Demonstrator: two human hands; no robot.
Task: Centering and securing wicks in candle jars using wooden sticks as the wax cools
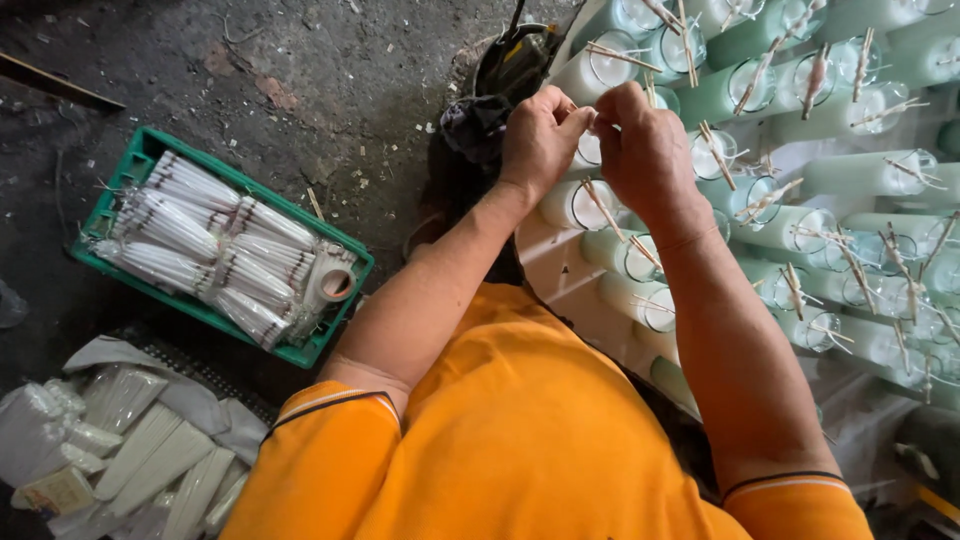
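**A:** Where were the hands?

**B:** Both were up at the top of the rack of glass candle jars [800, 230], over one white-filled jar [585, 150] in the rack's left column. The left hand [540, 140] and right hand [645, 150] met above its mouth, fingertips pinched together on something thin, likely the wick or its little wooden holder sticks [610, 215]. What exactly was pinched I couldn't tell; the fingers hid it.

**B:** The fingers of both were curled nearly closed, only the tips working.

**A:** How would that piece handle?

**B:** Light and limp if it was the wick, I'd judge, and the sticks thin enough to snap. A fingertip pinch close to the jar mouth suited it. The jar itself looked glass, so heavy with wax, smooth and breakable; best gripped round its body.

**A:** And left of the rack?

**B:** A green crate [120, 195] of bundled white tapers [215, 250] with a tape roll [335, 283], well apart on the floor.
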